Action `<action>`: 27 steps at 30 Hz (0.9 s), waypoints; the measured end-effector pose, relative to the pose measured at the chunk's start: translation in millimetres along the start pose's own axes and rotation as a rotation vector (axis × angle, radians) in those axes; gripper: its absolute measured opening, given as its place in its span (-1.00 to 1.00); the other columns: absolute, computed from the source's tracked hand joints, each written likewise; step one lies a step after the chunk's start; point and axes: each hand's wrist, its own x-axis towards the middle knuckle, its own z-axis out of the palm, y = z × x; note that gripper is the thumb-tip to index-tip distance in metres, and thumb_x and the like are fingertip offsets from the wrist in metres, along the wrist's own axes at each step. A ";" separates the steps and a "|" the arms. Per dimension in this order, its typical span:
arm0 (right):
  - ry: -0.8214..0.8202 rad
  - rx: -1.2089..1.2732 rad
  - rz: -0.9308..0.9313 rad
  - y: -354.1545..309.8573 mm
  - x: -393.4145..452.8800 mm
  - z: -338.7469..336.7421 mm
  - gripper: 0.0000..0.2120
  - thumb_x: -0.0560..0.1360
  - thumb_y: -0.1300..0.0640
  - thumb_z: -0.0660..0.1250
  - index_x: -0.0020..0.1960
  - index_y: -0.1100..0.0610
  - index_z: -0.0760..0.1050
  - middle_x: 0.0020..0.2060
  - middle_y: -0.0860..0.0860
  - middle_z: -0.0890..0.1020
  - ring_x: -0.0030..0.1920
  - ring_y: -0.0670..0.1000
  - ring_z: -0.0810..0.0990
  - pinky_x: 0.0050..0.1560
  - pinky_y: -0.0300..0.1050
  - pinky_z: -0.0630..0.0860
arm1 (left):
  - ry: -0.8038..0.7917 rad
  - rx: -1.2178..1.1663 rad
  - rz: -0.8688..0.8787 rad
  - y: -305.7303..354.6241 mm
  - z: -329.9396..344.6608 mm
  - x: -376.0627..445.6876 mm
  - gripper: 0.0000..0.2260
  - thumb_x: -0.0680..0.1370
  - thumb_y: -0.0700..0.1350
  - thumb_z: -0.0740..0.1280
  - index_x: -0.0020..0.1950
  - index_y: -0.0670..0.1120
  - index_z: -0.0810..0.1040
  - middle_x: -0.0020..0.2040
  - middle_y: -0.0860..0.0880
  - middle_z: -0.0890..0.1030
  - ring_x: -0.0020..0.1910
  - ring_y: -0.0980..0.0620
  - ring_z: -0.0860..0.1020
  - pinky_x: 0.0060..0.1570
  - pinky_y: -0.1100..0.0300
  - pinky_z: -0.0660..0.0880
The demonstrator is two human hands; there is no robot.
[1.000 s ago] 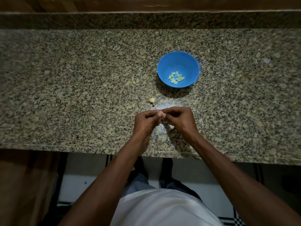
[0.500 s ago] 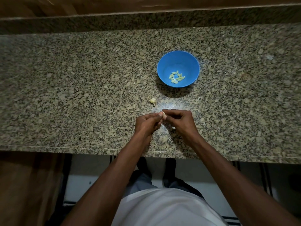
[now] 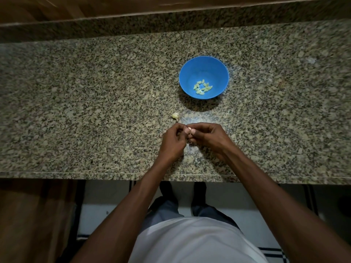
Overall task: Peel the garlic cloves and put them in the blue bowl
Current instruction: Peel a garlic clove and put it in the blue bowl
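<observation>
Two hands meet over near-centre of granite surface. No legible writing anywhere. Left hand and right hand, fingers curled, together pinch small garlic clove; clove mostly hidden by fingertips, skin state hard to judge. Blue bowl stands farther back, slightly right, well apart from hands; holds cluster of peeled cloves. Unpeeled garlic piece lies on surface just beyond left hand.
</observation>
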 end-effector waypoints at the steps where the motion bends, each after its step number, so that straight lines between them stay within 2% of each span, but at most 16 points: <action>1: 0.031 0.015 0.001 2.4 -0.7 1.2 -0.76 0.57 0.31 0.46 0.23 0.32 0.66 0.02 0.26 0.75 -0.08 0.06 0.74 0.02 -0.08 0.72 | 0.005 0.026 -0.002 -1.5 2.4 -0.7 -0.89 0.72 -0.09 0.28 0.07 -0.09 0.55 -0.08 -0.02 0.65 -0.16 0.17 0.60 -0.19 0.30 0.51; 4: 0.104 0.064 0.032 7.3 -2.9 2.2 -0.79 0.57 0.30 0.47 0.20 0.27 0.68 0.01 0.23 0.76 -0.01 0.11 0.74 0.06 -0.02 0.71 | 0.041 0.033 -0.032 -7.5 5.4 -2.7 -0.90 0.70 -0.09 0.32 0.10 -0.11 0.56 -0.06 -0.01 0.66 -0.12 0.12 0.61 -0.15 0.23 0.52; 6: 0.103 0.072 0.051 7.7 -3.6 0.6 -0.80 0.57 0.30 0.47 0.19 0.24 0.69 0.00 0.20 0.76 -0.02 0.12 0.73 0.05 0.00 0.69 | 0.085 -0.006 -0.059 -8.2 4.1 -4.3 -0.92 0.64 -0.15 0.42 0.11 -0.12 0.60 -0.04 0.00 0.69 -0.08 0.15 0.65 -0.11 0.27 0.58; 9: 0.081 0.054 0.060 6.1 -3.8 -1.2 -0.80 0.57 0.31 0.46 0.18 0.23 0.69 -0.02 0.23 0.76 0.00 0.18 0.74 0.02 -0.02 0.68 | 0.114 -0.026 -0.083 -7.3 1.6 -4.8 -0.83 0.56 -0.30 0.45 0.12 -0.11 0.65 -0.03 0.00 0.72 -0.03 0.11 0.69 -0.02 0.27 0.65; 11: 0.073 0.062 0.066 4.7 -3.7 -1.3 -0.81 0.58 0.33 0.45 0.18 0.23 0.68 -0.03 0.26 0.75 -0.02 0.18 0.73 0.01 -0.02 0.70 | 0.119 -0.012 -0.071 -5.6 -0.1 -4.7 -0.77 0.54 -0.36 0.42 0.11 -0.09 0.69 -0.02 0.02 0.73 -0.02 0.15 0.70 -0.01 0.26 0.65; 16: 0.033 0.058 0.049 2.3 -4.0 -4.1 -0.80 0.60 0.35 0.41 0.20 0.25 0.67 -0.03 0.23 0.76 -0.06 0.12 0.73 0.10 0.06 0.70 | 0.191 -0.046 -0.034 -1.3 -4.7 -6.1 -0.90 0.51 -0.15 0.57 0.01 -0.06 0.76 -0.10 0.09 0.75 -0.13 0.21 0.70 -0.12 0.27 0.65; 18: 0.026 0.053 0.040 2.4 -4.9 -4.9 -0.81 0.60 0.36 0.40 0.20 0.25 0.66 -0.04 0.23 0.76 -0.06 0.12 0.73 0.04 0.02 0.71 | 0.199 -0.041 -0.026 -2.5 -6.0 -6.3 -0.92 0.55 -0.16 0.53 0.03 -0.07 0.77 -0.09 0.08 0.75 -0.12 0.21 0.70 -0.08 0.25 0.64; 21: 0.014 0.052 0.041 4.2 -5.5 -5.8 -0.82 0.61 0.36 0.39 0.17 0.23 0.67 -0.06 0.22 0.75 -0.04 0.14 0.73 0.05 0.00 0.70 | 0.134 0.018 -0.041 -3.8 -6.4 -5.9 -0.83 0.62 -0.24 0.42 0.09 -0.03 0.77 0.01 0.10 0.75 -0.02 0.22 0.68 0.03 0.20 0.63; 25: 0.007 0.064 0.056 6.7 -5.9 -4.9 -0.80 0.62 0.37 0.37 0.19 0.22 0.67 -0.05 0.20 0.75 0.00 0.13 0.72 0.18 0.05 0.68 | 0.118 0.073 -0.029 -2.3 -5.4 -6.9 -0.65 0.59 -0.40 0.32 0.21 -0.05 0.73 0.13 0.06 0.73 0.05 0.24 0.66 0.06 0.36 0.59; 27: 0.001 0.075 0.062 7.6 -6.9 -4.9 -0.79 0.62 0.36 0.36 0.21 0.21 0.66 -0.05 0.19 0.75 0.01 0.13 0.71 0.22 0.09 0.64 | 0.139 0.051 -0.002 -2.0 -4.4 -8.0 -0.68 0.58 -0.37 0.36 0.19 -0.05 0.74 0.10 0.05 0.74 0.02 0.29 0.66 0.07 0.37 0.60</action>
